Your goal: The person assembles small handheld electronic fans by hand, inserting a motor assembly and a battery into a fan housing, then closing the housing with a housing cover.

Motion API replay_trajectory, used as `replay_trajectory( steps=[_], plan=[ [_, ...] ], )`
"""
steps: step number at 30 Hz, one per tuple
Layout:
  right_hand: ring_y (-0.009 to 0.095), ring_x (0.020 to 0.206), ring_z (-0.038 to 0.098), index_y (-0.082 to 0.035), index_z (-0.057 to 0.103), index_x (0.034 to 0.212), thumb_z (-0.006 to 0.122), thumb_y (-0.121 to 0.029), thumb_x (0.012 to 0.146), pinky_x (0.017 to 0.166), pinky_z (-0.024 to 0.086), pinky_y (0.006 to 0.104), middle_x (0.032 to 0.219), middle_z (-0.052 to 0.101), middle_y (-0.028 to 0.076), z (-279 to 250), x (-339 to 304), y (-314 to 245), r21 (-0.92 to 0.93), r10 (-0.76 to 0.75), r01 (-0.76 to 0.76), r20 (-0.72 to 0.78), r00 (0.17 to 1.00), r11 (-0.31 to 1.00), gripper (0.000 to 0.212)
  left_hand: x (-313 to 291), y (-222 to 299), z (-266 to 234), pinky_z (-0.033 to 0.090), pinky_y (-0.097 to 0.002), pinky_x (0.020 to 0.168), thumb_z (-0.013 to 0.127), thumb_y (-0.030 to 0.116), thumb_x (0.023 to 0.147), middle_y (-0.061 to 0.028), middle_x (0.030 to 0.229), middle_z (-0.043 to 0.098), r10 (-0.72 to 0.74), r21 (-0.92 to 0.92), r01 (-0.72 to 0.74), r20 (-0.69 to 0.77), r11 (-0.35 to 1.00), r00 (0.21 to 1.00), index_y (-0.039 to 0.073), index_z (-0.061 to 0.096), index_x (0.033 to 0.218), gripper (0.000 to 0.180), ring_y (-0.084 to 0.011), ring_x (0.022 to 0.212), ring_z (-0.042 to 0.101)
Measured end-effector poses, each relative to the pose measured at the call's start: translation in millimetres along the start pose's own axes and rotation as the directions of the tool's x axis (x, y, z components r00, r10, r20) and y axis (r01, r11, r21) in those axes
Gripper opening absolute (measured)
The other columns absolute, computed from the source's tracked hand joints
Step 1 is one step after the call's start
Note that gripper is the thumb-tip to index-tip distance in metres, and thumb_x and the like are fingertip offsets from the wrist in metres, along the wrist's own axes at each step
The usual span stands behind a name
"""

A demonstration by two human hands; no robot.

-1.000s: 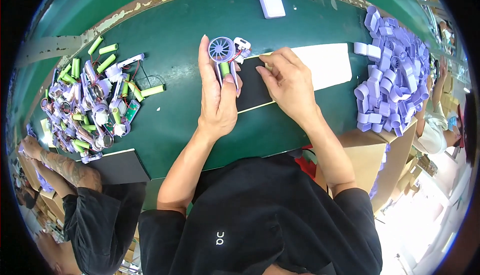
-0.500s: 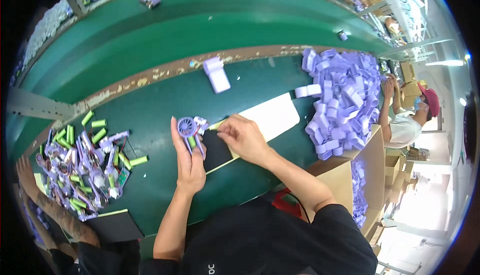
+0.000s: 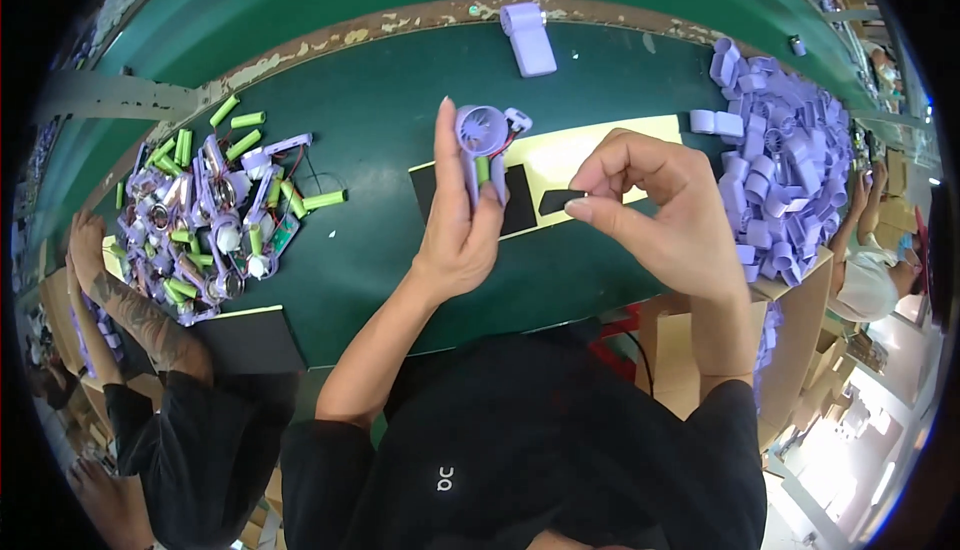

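My left hand (image 3: 455,240) is closed round a small purple handheld fan (image 3: 484,133), its round grille upward and a green battery (image 3: 482,170) showing in the handle. Red wires run to a small light part at its side. To the right, my right hand (image 3: 675,205) pinches a small black foam-like piece (image 3: 556,202) between thumb and fingertips, held above a pale yellow backing sheet (image 3: 640,138). Black material (image 3: 521,200) still covers the sheet's left part, partly hidden behind my left hand and the fan.
Left lies a heap of purple fan parts (image 3: 205,205) with green batteries; beside it is a co-worker's tattooed arm (image 3: 140,315). Purple housings (image 3: 775,160) pile up at right, above a cardboard box (image 3: 800,320). One purple housing (image 3: 533,48) lies near the table's far edge.
My right hand has drawn away from the black part of the sheet, and a black piece now shows in its pinch. The left hand keeps the fan. The whole view has shifted.
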State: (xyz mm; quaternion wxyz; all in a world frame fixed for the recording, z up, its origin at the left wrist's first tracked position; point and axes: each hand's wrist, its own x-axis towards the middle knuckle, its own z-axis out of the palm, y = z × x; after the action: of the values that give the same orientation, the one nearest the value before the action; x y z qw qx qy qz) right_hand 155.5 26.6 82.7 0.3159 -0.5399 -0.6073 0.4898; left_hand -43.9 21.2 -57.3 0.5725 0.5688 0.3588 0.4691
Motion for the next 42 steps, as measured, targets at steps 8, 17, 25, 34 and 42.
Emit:
replay_trajectory(
  steps=[8, 17, 25, 34, 42],
  plan=[
    [0.006, 0.069, 0.056, 0.004, 0.068, 0.088, 0.075, 0.0, 0.088, 0.063, 0.045, 0.0228, 0.073, 0.061, 0.0, 9, 7, -10, -0.074, 0.159, -0.148, 0.162, 0.974, 0.986, 0.008, -4, 16, 9, 0.034, -0.0375, 0.117, 0.038, -0.012, 0.09, -0.0247, 0.156, 0.036, 0.189, 0.236, -0.198, 0.059, 0.951, 0.98, -0.004, -0.01, 0.164, 0.088, -0.0298, 0.139, 0.046],
    [0.011, 0.05, 0.048, 0.007, 0.067, 0.083, 0.072, -0.005, 0.081, 0.049, 0.035, 0.0323, 0.054, 0.051, 0.004, 3, 31, -14, -0.325, 0.179, -0.099, 0.225, 0.958, 0.941, 0.013, -6, 18, 16, 0.034, -0.0369, 0.117, 0.037, -0.013, 0.088, -0.0247, 0.159, 0.029, 0.061, 0.016, -0.062, 0.084, 0.998, 0.995, -0.005, -0.01, 0.164, 0.09, -0.0305, 0.142, 0.042],
    [0.013, 0.047, 0.045, 0.006, 0.066, 0.082, 0.07, -0.002, 0.082, 0.049, 0.034, 0.0359, 0.051, 0.049, 0.007, 8, 31, -10, -0.318, 0.153, -0.077, 0.224, 0.962, 0.945, 0.008, -8, 9, 14, 0.04, -0.0337, 0.111, 0.034, -0.01, 0.091, -0.0183, 0.155, 0.035, 0.099, 0.162, -0.118, 0.123, 0.98, 0.988, 0.005, -0.014, 0.166, 0.09, -0.0244, 0.133, 0.046],
    [0.034, 0.06, 0.066, 0.006, 0.067, 0.083, 0.062, 0.0, 0.083, 0.061, 0.049, 0.0446, 0.064, 0.064, 0.019, 17, 27, -9, -0.309, 0.133, -0.069, 0.19, 0.973, 0.949, 0.008, -5, 17, 11, 0.029, -0.0419, 0.121, 0.036, -0.01, 0.089, -0.0275, 0.158, 0.031, 0.073, 0.139, -0.094, 0.155, 0.986, 0.985, -0.003, -0.019, 0.162, 0.091, -0.0349, 0.143, 0.041],
    [0.019, 0.053, 0.054, 0.003, 0.067, 0.086, 0.065, 0.0, 0.086, 0.055, 0.042, 0.0387, 0.057, 0.055, 0.011, 26, 27, 12, -0.145, 0.075, -0.055, 0.134, 0.988, 0.988, 0.003, -1, 24, 14, 0.027, -0.0402, 0.121, 0.036, -0.005, 0.09, -0.0241, 0.156, 0.035, 0.05, 0.128, -0.069, 0.146, 0.989, 0.988, 0.0, -0.019, 0.163, 0.091, -0.0319, 0.143, 0.039]
  ],
)
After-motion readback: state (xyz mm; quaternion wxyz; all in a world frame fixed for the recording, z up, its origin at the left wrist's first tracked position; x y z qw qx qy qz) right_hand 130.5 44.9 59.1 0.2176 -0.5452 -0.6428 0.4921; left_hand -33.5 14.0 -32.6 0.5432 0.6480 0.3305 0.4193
